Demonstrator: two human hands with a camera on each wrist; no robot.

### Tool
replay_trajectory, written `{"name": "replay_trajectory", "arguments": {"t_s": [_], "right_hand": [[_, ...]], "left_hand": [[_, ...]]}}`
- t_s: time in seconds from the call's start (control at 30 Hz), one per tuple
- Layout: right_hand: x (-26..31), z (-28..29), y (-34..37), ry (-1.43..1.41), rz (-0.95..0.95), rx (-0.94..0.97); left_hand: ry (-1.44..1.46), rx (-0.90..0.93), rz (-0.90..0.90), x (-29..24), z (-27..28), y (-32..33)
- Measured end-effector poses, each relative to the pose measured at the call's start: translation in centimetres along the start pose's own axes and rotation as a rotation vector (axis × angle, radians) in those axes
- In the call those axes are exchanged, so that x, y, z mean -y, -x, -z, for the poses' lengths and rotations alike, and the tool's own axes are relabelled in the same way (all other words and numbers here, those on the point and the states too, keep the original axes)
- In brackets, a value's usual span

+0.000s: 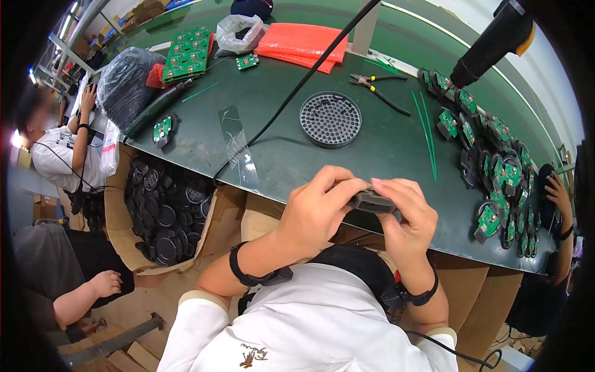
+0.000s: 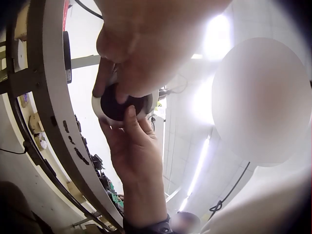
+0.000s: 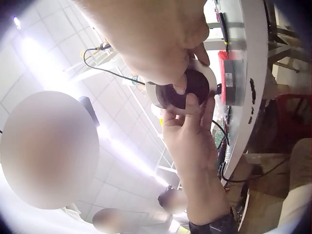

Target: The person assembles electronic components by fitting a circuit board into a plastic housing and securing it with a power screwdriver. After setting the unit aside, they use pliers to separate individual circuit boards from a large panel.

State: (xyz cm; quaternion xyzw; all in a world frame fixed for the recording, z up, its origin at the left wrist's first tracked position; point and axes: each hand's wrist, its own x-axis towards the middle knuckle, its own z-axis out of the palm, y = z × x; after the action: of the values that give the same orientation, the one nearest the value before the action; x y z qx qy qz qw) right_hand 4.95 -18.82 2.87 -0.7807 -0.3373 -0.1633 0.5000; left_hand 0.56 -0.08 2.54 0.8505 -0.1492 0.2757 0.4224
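**One high view, two from below**

The head camera looks forward and down from above the person's white shirt [image 1: 316,322], wide enough to span the worktop [image 1: 396,146], with the left grip [image 1: 316,211] and right grip [image 1: 409,214] at middle distance. The left wrist camera looks upward toward a ceiling light [image 2: 199,168]; its own grip looms close at the top, the other farther off. The right wrist camera roughly mirrors it, worktop edge at frame right instead of left. All three share both grips and the round part [image 2: 113,103] between them.
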Motion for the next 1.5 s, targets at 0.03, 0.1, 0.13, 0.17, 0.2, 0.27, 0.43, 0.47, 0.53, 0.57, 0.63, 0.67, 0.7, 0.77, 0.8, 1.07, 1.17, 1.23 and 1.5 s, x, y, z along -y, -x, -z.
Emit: {"name": "replay_trajectory", "arguments": {"t_s": [0.03, 0.1, 0.13, 0.17, 0.2, 0.27, 0.43, 0.47, 0.53, 0.57, 0.63, 0.67, 0.7, 0.77, 0.8, 1.07, 1.17, 1.23, 1.5], "right_hand": [[0.2, 0.0, 0.0, -0.013, -0.035, -0.023], [0.2, 0.1, 0.0, -0.027, -0.069, -0.048], [0.0, 0.1, 0.0, -0.030, -0.050, -0.046], [-0.1, 0.1, -0.1, -0.033, -0.029, -0.044], [-0.1, 0.0, 0.0, -0.033, -0.029, -0.045], [-0.1, -0.2, 0.4, -0.100, -0.103, -0.053], [-0.1, -0.5, 0.7, -0.133, -0.108, -0.072], [-0.1, -0.6, 0.6, -0.138, -0.099, -0.081], [-0.1, -0.7, 0.5, -0.128, -0.088, -0.082], [-0.1, -0.7, 0.5, -0.118, -0.076, -0.083], [0.0, -0.6, 0.5, -0.116, -0.070, -0.082], [0.0, -0.6, 0.5, -0.113, -0.063, -0.080], [0.0, -0.6, 0.5, -0.113, -0.063, -0.080], [0.0, -0.7, 0.6, -0.113, -0.062, -0.082], [0.0, -0.7, 0.6, -0.114, -0.062, -0.082], [0.8, -0.3, 0.7, -0.076, -0.055, -0.087], [0.6, -0.2, 0.6, -0.137, -0.018, -0.079], [0.5, 0.0, 0.6, -0.123, 0.000, -0.076], [0.5, -0.3, 0.7, -0.073, 0.038, -0.096]], "left_hand": [[0.000, 0.002, -0.001, 0.0, 0.0, 0.0], [0.048, 0.025, -0.018, 0.1, 0.0, 0.0], [0.047, 0.026, -0.018, 0.2, -0.1, -0.1], [0.040, 0.014, -0.034, 0.3, -0.1, -0.2], [0.034, 0.002, -0.048, 0.3, -0.2, -0.2], [0.028, 0.004, -0.046, 0.4, -0.2, -0.1], [0.016, -0.001, -0.047, 0.4, -0.3, 0.0], [0.017, -0.023, -0.055, 0.4, -0.4, 0.0], [0.016, -0.045, -0.064, 0.4, -0.6, 0.0], [0.006, -0.068, -0.060, 0.4, -0.6, 0.1], [-0.005, -0.090, -0.055, 0.3, -0.7, 0.1], [-0.002, -0.092, -0.056, 0.3, -0.6, 0.1], [0.000, -0.095, -0.057, 0.3, -0.6, 0.1], [0.000, -0.078, -0.051, 0.3, -0.5, 0.1], [0.000, -0.062, -0.045, 0.3, -0.4, 0.1], [0.086, 0.024, -0.061, 0.7, 0.3, 0.2], [0.085, 0.009, -0.063, 0.9, 0.2, 0.6], [0.092, 0.007, -0.056, 0.9, 0.1, 0.7], [0.089, -0.026, -0.065, 0.6, 0.0, 0.7]]}}
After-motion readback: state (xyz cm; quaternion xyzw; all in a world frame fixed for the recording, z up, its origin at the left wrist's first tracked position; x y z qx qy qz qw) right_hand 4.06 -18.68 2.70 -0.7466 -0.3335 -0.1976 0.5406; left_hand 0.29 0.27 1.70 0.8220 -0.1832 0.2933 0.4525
